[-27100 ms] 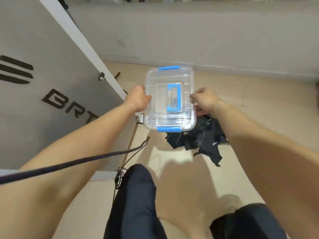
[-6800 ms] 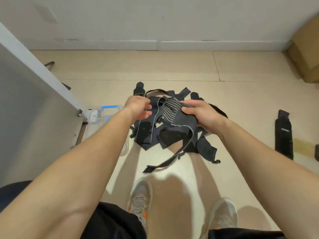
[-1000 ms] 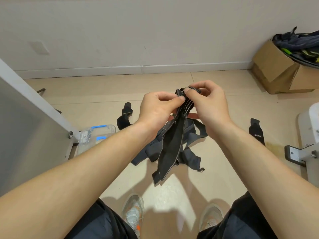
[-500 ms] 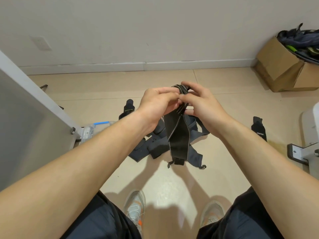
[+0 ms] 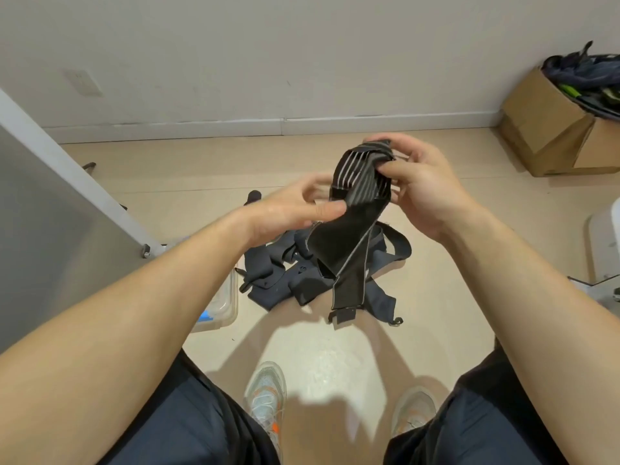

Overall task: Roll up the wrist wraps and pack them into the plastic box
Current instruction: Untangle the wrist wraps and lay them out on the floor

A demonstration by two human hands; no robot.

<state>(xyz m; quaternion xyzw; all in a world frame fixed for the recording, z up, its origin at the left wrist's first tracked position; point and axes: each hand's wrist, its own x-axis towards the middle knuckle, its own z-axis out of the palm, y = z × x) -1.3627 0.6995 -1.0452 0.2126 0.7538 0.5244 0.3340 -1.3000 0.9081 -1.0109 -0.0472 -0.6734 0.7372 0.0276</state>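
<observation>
A black wrist wrap (image 5: 355, 209) with grey stripes hangs in front of me, its top end partly rolled. My right hand (image 5: 422, 189) grips that rolled end between thumb and fingers. My left hand (image 5: 295, 213) touches the wrap just below the roll, thumb on the near side and fingers behind it. The loose tail hangs down over a pile of dark wraps (image 5: 288, 276) on the floor. The clear plastic box (image 5: 221, 307) with blue clips lies on the floor at the left, mostly hidden behind my left forearm.
A grey panel with a white frame (image 5: 67, 196) stands at the left. A cardboard box (image 5: 550, 129) full of dark gear sits at the far right by the wall. A white machine base (image 5: 604, 243) is at the right edge. My shoes (image 5: 265, 397) are below.
The rolled end has grown and moved right and slightly up with my right hand. My left hand has slid off the roll to lower on the wrap. The tail has shortened.
</observation>
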